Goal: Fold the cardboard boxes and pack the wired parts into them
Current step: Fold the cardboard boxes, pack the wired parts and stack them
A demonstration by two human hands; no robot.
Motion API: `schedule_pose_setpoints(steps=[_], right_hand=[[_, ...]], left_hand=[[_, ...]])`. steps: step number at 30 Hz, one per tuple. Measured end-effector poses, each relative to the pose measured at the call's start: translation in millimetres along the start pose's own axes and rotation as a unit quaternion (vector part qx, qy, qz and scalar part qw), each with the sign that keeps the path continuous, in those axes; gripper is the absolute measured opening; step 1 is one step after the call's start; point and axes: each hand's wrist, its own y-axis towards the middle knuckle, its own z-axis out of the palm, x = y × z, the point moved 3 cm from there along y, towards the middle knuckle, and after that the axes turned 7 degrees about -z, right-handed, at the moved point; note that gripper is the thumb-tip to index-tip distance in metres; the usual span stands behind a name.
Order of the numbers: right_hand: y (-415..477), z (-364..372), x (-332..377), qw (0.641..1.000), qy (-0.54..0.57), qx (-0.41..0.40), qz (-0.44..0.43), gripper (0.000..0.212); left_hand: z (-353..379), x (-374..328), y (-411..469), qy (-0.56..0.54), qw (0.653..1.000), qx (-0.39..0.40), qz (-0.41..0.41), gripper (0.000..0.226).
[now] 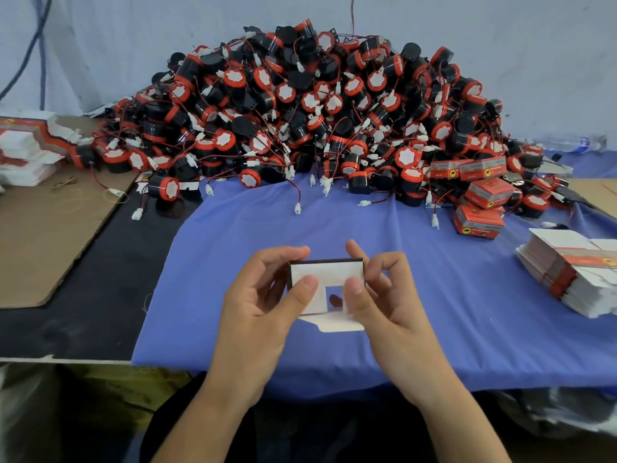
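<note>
My left hand (260,305), right hand (384,295) pinch half-folded box (325,273) at side edges; light, thin card, likely crushes easily.

Matt white cardboard box (325,279), blue cloth (434,279) — soft, glossy plastic parts (300,105)

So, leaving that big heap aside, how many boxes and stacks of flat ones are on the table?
Box being folded: 1
Closed orange boxes: 4 clear, perhaps a fifth underneath
Stacks of flat boxes: 2
Total: 7
</note>
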Motion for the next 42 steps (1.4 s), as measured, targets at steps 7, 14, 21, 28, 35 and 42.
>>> schedule_pose_setpoints(steps=[7,14,21,28,35,42], right_hand=[[-7.5,-2.4,11.7,0.996,-0.002,0.085,0.004,0.040],[-9.6,12.7,9.0,0.993,0.106,-0.058,-0.019,0.032],[-12.3,27.3,15.4,0.987,0.074,-0.138,-0.035,0.048],[-15.5,41.4,16.6,0.977,0.097,-0.185,-0.053,0.049],[-16.4,47.9,13.0,0.964,0.106,-0.239,-0.052,0.058],[-21.6,52.2,12.2,0.945,0.133,-0.299,-0.016,0.068]], left_hand=[[-3.1,0.5,-0.8,-0.034,0.999,-0.020,-0.012,0.019],[12.3,-5.5,-12.2,-0.048,0.998,-0.009,0.038,0.019],[20.9,-9.6,-22.0,-0.017,0.996,-0.008,0.084,0.025],[26.1,-6.1,-23.9,-0.074,0.993,-0.037,0.087,0.037],[29.7,-2.8,-24.6,-0.052,0.991,-0.080,0.097,0.039],[30.3,-2.4,-24.8,-0.037,0.991,-0.090,0.096,0.039]])
